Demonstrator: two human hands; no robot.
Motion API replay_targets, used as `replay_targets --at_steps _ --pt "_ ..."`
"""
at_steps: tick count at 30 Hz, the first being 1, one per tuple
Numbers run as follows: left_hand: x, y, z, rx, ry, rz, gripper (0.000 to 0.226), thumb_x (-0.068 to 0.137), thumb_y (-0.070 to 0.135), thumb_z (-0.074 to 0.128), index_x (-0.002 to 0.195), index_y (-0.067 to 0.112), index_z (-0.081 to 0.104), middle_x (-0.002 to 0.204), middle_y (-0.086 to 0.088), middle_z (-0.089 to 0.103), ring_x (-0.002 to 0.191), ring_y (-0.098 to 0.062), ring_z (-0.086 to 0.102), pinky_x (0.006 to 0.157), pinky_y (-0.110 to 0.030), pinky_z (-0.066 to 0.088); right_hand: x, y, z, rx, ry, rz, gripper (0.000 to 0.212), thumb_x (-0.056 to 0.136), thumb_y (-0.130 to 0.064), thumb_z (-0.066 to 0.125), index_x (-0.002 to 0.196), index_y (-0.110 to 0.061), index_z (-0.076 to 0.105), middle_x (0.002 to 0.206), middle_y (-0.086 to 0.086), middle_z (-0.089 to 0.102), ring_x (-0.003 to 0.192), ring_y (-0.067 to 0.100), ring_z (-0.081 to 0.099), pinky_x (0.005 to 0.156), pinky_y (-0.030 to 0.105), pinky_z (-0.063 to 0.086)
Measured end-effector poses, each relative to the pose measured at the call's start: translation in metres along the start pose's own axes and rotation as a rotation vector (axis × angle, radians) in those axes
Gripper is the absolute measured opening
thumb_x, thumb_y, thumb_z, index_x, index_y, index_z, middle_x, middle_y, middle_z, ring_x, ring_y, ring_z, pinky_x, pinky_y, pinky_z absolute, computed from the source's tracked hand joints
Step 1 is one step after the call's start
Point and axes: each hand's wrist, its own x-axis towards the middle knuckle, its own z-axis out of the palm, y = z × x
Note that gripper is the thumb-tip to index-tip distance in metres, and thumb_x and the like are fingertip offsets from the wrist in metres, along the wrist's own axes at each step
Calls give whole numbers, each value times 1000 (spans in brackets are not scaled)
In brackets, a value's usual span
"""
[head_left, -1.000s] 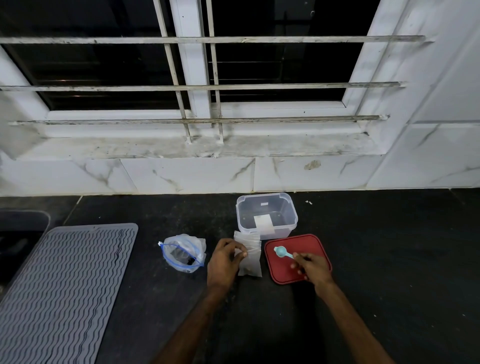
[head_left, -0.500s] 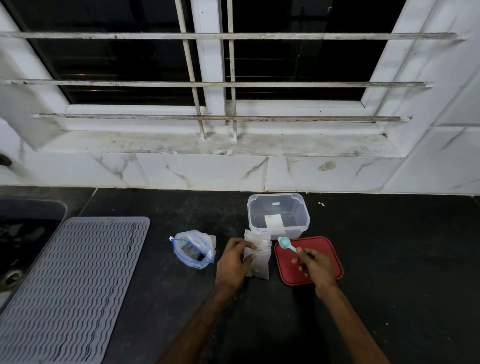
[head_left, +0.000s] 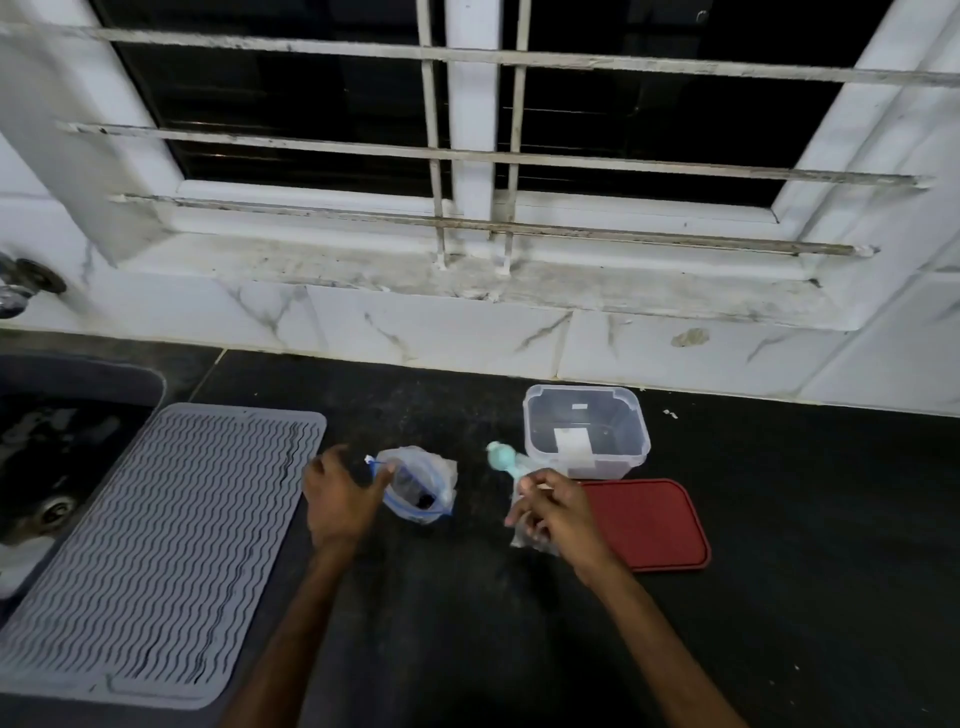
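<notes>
Zip bag (head_left: 422, 486), head view: set open-mouthed left of the clear container (head_left: 587, 431), met at its rim by the left hand (head_left: 340, 499), fingers loosely spread, pinch not discernible, presumably steadying it for the teal spoon (head_left: 501, 457) pinched in the right hand (head_left: 558, 512) between bag and container.

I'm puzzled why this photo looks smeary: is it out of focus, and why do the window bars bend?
Head view: the left hand, right hand and teal spoon are smeared by motion, while the clear box is fairly sharp; the wide-angle lens bows the window bars; dim light leaves the black counter murky.
</notes>
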Motion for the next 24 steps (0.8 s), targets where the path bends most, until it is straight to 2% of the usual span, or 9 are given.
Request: replay_targets --at_steps 3,4,6,8,10,12,16,22,24 --pt "4 -19 13 -27 -147 -238 89 70 57 77 134 7 42 136 -21 45 127 -36 45 102 -46 41 15 -9 44 -264 -162 -104 15 96 -21 58 92 -11 68 71 8 72 49 6 56 50 19 45" --pt "3 -24 21 -54 -197 -287 85 70 59 76 129 7 46 131 -20 49 123 -35 48 100 -45 44 19 -9 56 -393 -191 -128 16 96 -25 59 91 -13 70 70 5 72 50 4 58 54 21 49" --pt "-2 -32 33 -28 -291 -330 61 74 57 72 110 8 60 118 -19 60 115 -32 55 96 -41 47 25 -10 78 -697 -199 -163 19 94 -33 58 91 -20 71 70 0 72 58 5 64 65 29 56" --pt "-5 -39 43 -23 -335 -310 39 80 46 68 91 9 70 103 -17 69 106 -31 60 91 -39 50 29 -12 92 -986 -157 -202 22 93 -37 57 97 -21 71 82 0 72 75 13 68 74 32 55" --pt "-5 -44 51 -82 -312 -332 38 78 43 65 88 8 72 95 -16 70 100 -32 63 87 -41 54 34 -15 100 -1195 -136 -197 25 94 -34 55 107 -19 70 100 5 71 92 22 67 79 32 51" --pt "-4 -49 57 -174 -271 -356 43 73 51 58 87 11 67 94 -14 68 91 -31 66 82 -45 56 38 -18 102 -1331 -142 -154 27 95 -30 54 115 -15 65 111 9 67 102 28 64 83 34 49" --pt "-11 -23 43 -292 -242 -327 20 88 37 55 86 17 56 91 -8 64 85 -26 65 79 -47 57 39 -18 102 -1487 -135 -127 26 97 -23 52 119 -12 60 117 10 64 105 29 63 84 36 50" --pt "-22 -10 42 -534 -224 -349 18 96 30 49 95 13 53 91 -11 66 84 -28 68 77 -50 58 39 -16 104 -1415 -19 -98 24 96 -19 51 116 -10 61 114 11 66 102 29 65 82 37 51" --pt "-25 -9 45 -536 -196 -342 16 97 28 47 93 15 53 92 -9 65 84 -27 68 78 -50 58 40 -15 105 -1392 1 -78 24 94 -20 54 115 -11 61 114 10 66 102 28 65 82 36 52"
